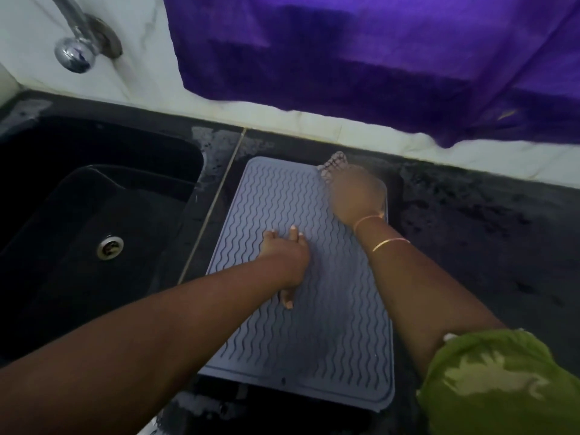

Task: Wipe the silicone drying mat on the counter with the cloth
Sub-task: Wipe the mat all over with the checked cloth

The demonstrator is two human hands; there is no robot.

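A grey silicone drying mat (329,340) with wavy ridges lies on the dark counter (486,230), its long side running away from me. My left hand (287,257) presses flat on the mat's middle, fingers spread. My right hand (356,194) is blurred at the mat's far right corner, closed on a checked cloth (334,164) that sticks out beyond the fingers onto the mat's far edge. Most of the cloth is hidden under that hand.
A black sink (94,215) with a metal drain (110,247) lies left of the mat, a chrome tap (78,42) above it on the white tiled wall. A purple fabric (376,58) hangs over the wall behind the counter. A green sleeve (502,387) shows at lower right.
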